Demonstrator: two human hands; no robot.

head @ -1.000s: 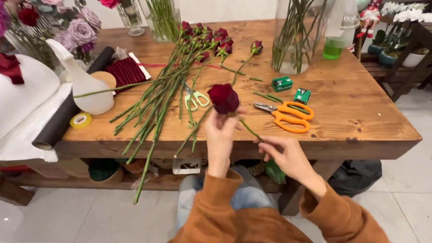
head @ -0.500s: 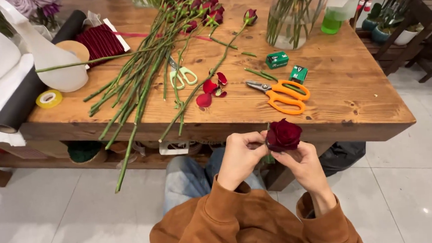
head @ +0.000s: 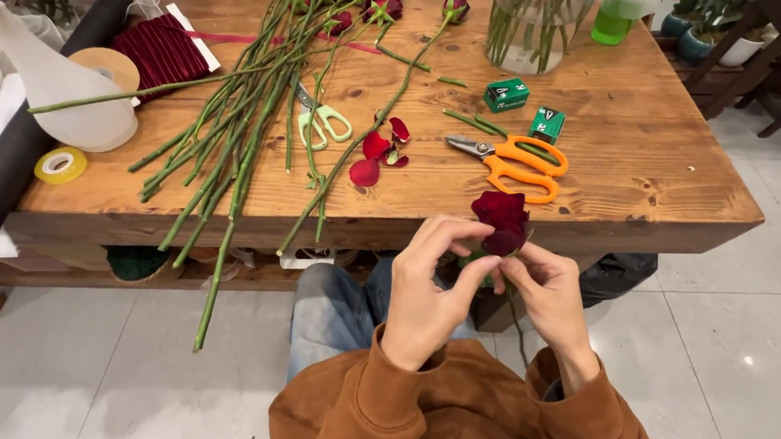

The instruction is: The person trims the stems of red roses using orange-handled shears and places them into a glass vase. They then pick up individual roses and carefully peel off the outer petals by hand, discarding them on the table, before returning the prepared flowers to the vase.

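Two hands on one rose bloom, held off the table edge

Both hands work at a single dark red rose (head: 501,223), held in the air just short of the wooden table (head: 656,188), over the person's lap. Left hand (head: 430,289): thumb and fingertips pinched together at the base of the bloom, apparently steadying the head. Right hand (head: 546,296): fingers closed on the underside of the bloom, just beside the left fingertips; the stem (head: 513,315) drops down between the two palms. The grip sits close under the petals, probably so the outer ones can be handled without bending the stem.

Beyond the fingertips, on the table: orange scissors (head: 521,164) nearest, blades pointing left. Further out to the left, loose red petals (head: 376,153) lie scattered together. Past those, small green-handled snips (head: 321,125) rest among a fan of long green rose stems (head: 226,139), cut ends overhanging the near edge. Two small green boxes (head: 523,106) lie beyond the scissors. Glass vase (head: 536,20) at the far side, well apart from both hands.
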